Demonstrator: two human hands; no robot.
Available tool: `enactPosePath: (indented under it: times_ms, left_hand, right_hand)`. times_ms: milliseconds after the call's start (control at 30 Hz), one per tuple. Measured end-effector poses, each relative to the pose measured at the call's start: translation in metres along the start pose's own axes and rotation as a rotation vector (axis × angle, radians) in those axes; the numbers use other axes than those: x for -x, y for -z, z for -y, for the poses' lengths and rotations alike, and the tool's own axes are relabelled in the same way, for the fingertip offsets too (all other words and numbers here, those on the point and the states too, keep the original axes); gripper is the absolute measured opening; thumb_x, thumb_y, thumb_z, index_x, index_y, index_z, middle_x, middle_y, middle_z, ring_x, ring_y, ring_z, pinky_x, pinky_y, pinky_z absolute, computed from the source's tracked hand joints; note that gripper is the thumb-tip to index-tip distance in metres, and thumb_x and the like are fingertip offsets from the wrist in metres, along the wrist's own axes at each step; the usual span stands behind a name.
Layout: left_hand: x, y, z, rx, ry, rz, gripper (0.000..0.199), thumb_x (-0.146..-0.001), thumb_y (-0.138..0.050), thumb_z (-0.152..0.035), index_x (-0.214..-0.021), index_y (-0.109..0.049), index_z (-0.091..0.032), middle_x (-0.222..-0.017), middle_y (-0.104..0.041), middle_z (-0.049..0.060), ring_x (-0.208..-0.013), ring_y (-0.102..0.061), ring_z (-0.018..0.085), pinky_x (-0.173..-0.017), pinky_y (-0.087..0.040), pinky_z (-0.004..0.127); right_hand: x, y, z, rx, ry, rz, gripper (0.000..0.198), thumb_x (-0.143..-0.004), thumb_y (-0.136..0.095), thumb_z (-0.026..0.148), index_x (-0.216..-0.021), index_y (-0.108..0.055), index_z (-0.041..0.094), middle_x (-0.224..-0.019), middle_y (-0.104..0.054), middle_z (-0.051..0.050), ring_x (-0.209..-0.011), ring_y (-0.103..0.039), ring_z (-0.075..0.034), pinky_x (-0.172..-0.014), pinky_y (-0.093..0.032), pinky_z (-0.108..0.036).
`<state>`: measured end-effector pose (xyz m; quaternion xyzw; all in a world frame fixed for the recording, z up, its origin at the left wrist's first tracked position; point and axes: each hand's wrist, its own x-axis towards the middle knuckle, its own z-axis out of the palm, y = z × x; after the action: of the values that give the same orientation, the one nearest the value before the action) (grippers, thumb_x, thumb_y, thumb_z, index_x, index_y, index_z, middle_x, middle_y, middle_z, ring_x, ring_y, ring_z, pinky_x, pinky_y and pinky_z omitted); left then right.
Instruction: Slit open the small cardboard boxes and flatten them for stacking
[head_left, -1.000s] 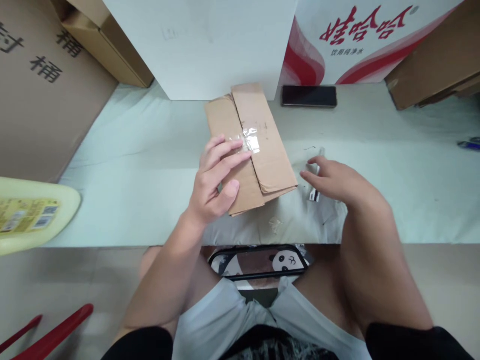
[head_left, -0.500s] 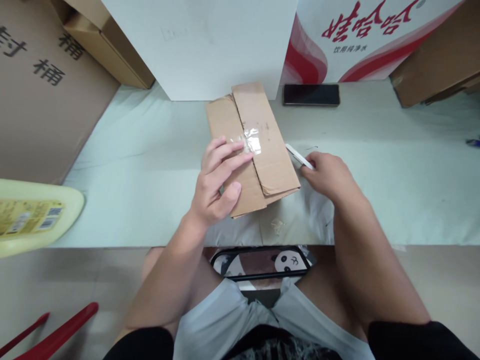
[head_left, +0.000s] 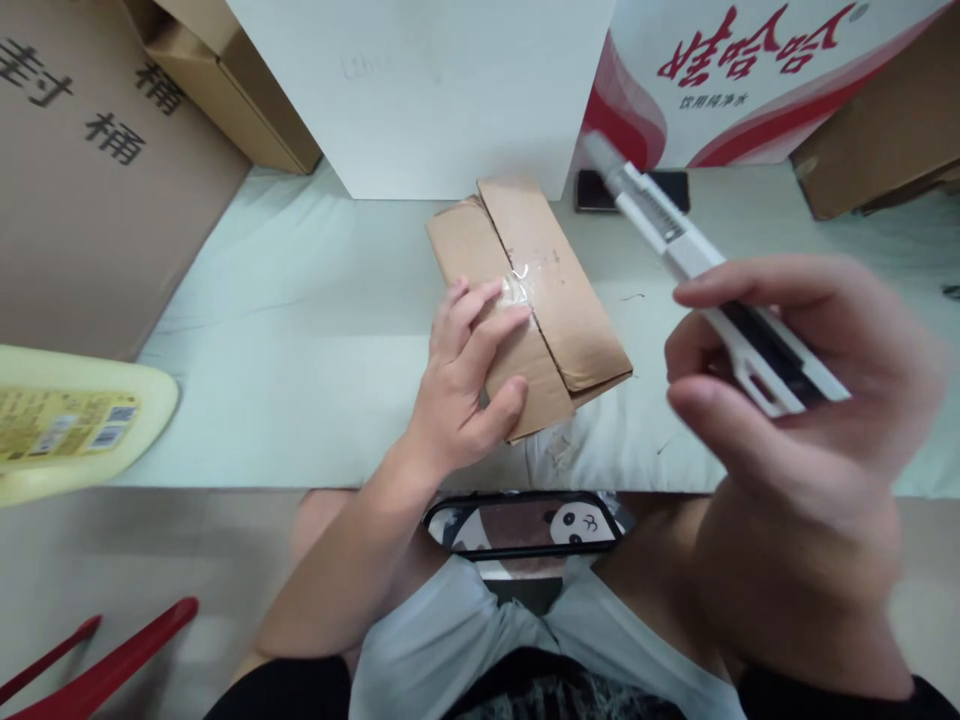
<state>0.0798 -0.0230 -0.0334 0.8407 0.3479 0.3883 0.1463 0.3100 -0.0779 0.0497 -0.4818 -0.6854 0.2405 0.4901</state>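
Observation:
A small brown cardboard box (head_left: 566, 290) lies slanted on the pale green cloth. A strip of clear tape (head_left: 519, 288) crosses the seam between its top flaps. My left hand (head_left: 472, 380) rests on the box with fingers spread, fingertips on the left flap by the tape. Close to the camera, my right hand (head_left: 810, 400) is raised above the table at the right of the box. It grips a white box cutter (head_left: 720, 270) with a dark inset. The blade end is blurred and points up and left.
Behind the box stand a white panel (head_left: 435, 100) and a white-and-red carton (head_left: 720, 90). A dark phone (head_left: 675, 190) lies before the carton. A yellow bottle (head_left: 82, 425) lies at the left edge, with brown cartons (head_left: 112, 230) behind it. A panda-printed item (head_left: 525, 525) is below the table edge.
My right hand has lifted the box cutter from beside the box's right edge up toward the camera. My left hand stays on the box, which appears slightly further right and turned.

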Motion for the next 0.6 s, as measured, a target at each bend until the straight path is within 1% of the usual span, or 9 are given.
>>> enactPosePath:
  times_ms: [33, 67, 100, 167, 267, 367, 500, 600]
  left_hand:
    - [0.000, 0.000, 0.001, 0.003, -0.001, 0.003, 0.050, -0.102, -0.042, -0.053, -0.145, -0.051, -0.029, -0.155, -0.050, 0.012, -0.154, -0.036, 0.036, -0.129, -0.023, 0.065]
    - [0.000, 0.000, 0.002, 0.004, -0.001, 0.007, 0.049, -0.102, -0.042, -0.053, -0.144, -0.051, -0.029, -0.155, -0.050, 0.012, -0.154, -0.037, 0.036, -0.129, -0.023, 0.065]
    - [0.000, 0.001, 0.002, 0.003, 0.002, 0.010, 0.049, -0.102, -0.042, -0.053, -0.144, -0.051, -0.030, -0.154, -0.051, 0.011, -0.153, -0.037, 0.036, -0.129, -0.023, 0.065]
    - [0.000, 0.001, 0.003, -0.003, 0.009, 0.013, 0.048, -0.102, -0.042, -0.054, -0.143, -0.052, -0.031, -0.153, -0.052, 0.011, -0.153, -0.038, 0.036, -0.129, -0.023, 0.065]
    - [-0.001, 0.001, 0.002, 0.000, 0.010, 0.009, 0.048, -0.102, -0.041, -0.054, -0.142, -0.053, -0.031, -0.152, -0.052, 0.011, -0.152, -0.039, 0.035, -0.130, -0.023, 0.064]
    - [-0.001, 0.001, 0.001, -0.006, 0.011, 0.010, 0.048, -0.102, -0.041, -0.055, -0.142, -0.053, -0.031, -0.152, -0.053, 0.011, -0.151, -0.040, 0.033, -0.130, -0.023, 0.062]
    - [-0.001, 0.001, 0.002, -0.006, 0.007, 0.017, 0.049, -0.102, -0.039, -0.056, -0.142, -0.052, -0.031, -0.153, -0.052, 0.011, -0.151, -0.041, 0.034, -0.130, -0.021, 0.063]
    - [-0.002, 0.001, 0.002, 0.000, 0.004, 0.012, 0.048, -0.102, -0.040, -0.054, -0.141, -0.052, -0.030, -0.153, -0.052, 0.011, -0.150, -0.041, 0.034, -0.131, -0.021, 0.062]
  right_hand:
    - [0.000, -0.001, 0.002, -0.044, 0.054, 0.012, 0.029, -0.082, -0.079, 0.030, -0.109, -0.069, 0.033, -0.070, -0.062, 0.002, -0.052, -0.050, -0.014, -0.048, -0.042, -0.032]
    - [0.000, -0.002, 0.002, -0.063, 0.099, 0.013, 0.026, -0.080, -0.081, 0.027, -0.104, -0.071, 0.032, -0.068, -0.063, 0.003, -0.050, -0.050, -0.013, -0.047, -0.042, -0.031]
    - [0.000, -0.004, 0.001, -0.055, 0.123, 0.002, 0.019, -0.082, -0.080, 0.027, -0.098, -0.072, 0.030, -0.067, -0.063, 0.004, -0.048, -0.050, -0.012, -0.046, -0.042, -0.030]
    - [0.000, -0.007, -0.002, 0.001, 0.120, -0.041, 0.002, -0.089, -0.073, 0.028, -0.091, -0.073, 0.028, -0.066, -0.064, 0.003, -0.047, -0.050, -0.011, -0.047, -0.043, -0.028]
    - [-0.001, -0.013, -0.004, 0.038, 0.084, -0.068, 0.007, -0.094, -0.068, 0.027, -0.090, -0.073, 0.026, -0.069, -0.066, 0.002, -0.052, -0.054, -0.010, -0.052, -0.046, -0.027]
    - [-0.002, -0.017, -0.003, 0.049, 0.080, -0.021, 0.008, -0.095, -0.066, 0.025, -0.091, -0.073, 0.025, -0.071, -0.066, 0.003, -0.052, -0.053, -0.009, -0.054, -0.047, -0.026]
    - [-0.004, -0.019, -0.002, 0.085, 0.084, 0.058, 0.010, -0.095, -0.062, 0.024, -0.088, -0.069, 0.023, -0.067, -0.062, 0.004, -0.048, -0.047, -0.008, -0.048, -0.041, -0.024]
    - [-0.004, -0.020, -0.001, 0.101, 0.086, 0.083, 0.009, -0.094, -0.062, 0.020, -0.087, -0.067, 0.022, -0.064, -0.058, 0.004, -0.048, -0.044, -0.006, -0.045, -0.036, -0.023]
